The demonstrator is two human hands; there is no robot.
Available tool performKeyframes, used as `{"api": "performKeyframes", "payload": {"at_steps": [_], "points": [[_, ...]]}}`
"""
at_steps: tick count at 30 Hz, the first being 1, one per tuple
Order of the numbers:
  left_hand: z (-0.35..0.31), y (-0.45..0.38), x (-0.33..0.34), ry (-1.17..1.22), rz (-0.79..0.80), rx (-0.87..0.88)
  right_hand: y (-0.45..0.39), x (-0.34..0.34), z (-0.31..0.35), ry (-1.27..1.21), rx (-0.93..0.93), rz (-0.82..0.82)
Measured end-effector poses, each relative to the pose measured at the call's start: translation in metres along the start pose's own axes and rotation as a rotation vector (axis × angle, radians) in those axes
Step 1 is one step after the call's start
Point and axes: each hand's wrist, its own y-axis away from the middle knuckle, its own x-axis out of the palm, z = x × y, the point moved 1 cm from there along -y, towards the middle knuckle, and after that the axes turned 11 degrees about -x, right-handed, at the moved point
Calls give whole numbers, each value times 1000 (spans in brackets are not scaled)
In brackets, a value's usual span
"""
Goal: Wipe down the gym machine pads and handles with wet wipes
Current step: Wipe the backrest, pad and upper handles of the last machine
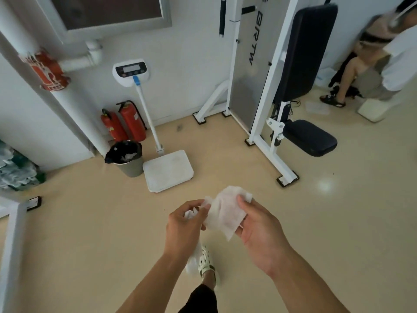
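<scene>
A white wet wipe (225,211) is spread between both hands at the lower middle of the head view. My left hand (185,224) pinches its crumpled left end, and a strip of wipe hangs below that hand. My right hand (259,229) holds the wipe's right side with thumb on top. The white gym machine (261,91) stands at the upper right, with a black back pad (304,50), a black seat pad (310,136) and black handles (223,16) up high.
A bin (126,159) with a black liner stands by the wall, beside a white weighing scale (168,170). Two red fire extinguishers (124,123) sit behind them. A person (372,64) sits at the far right. White frame parts (11,240) are at the left edge.
</scene>
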Motion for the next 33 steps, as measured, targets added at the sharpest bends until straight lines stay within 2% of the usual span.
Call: {"api": "performKeyframes", "payload": {"at_steps": [3,8,17,27,33], "points": [[-38,-53,30,46,11,42,-68,4,30,-42,30,66],[-108,-157,69,116,-8,34,-187,6,92,-24,14,52],[-229,-312,126,90,-46,15,-378,23,181,-50,8,40],[-349,-489,236,188,-217,-38,-644,30,293,11,63,110],[-435,-560,276,219,-260,-1,-785,83,382,58,-129,-7]]}}
